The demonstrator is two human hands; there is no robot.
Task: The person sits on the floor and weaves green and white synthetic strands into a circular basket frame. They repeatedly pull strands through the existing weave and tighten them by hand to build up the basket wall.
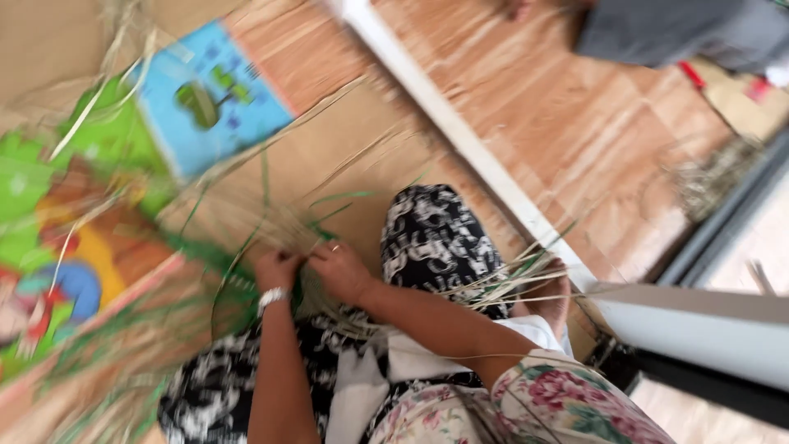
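left hand (278,268): fingers curled in tight, pinched down on a bunch of thin straw strands (271,234) right at the knee. Not spread at all, more of a closed pinch. There's a pale bracelet (271,298) on that wrist.

right hand (341,271): pretty much the same deal, fingers bent inward and closed on the same strands, knuckles up. The two hands sit just beside each other, nearly touching at the fingertips. It's blurry, so I can't tell exactly which fingers do the pinching.

straw strands: a mix of green and dry tan ones, fanning up and left from the hands over the floor, with more loose ones trailing right across the lap toward the foot (552,296).

where it all sits: the work is in front of the person's bent knee, over the black-and-white patterned trousers (431,238), low in the middle of the view.

floor stuff: flat brown cardboard (329,156) lies under the strands, and a bright cartoon play mat (57,238) in green, blue and yellow is off to the left, touching the cardboard's edge.

clothes: flowery sleeve (567,399) bottom right.

other bits: a white strip (460,131) runs diagonally across the wooden floor (575,123) behind the knee, and a heap of dry straw (711,177) sits well apart at the right. Someone else's grey garment (674,29) shows at the top edge.
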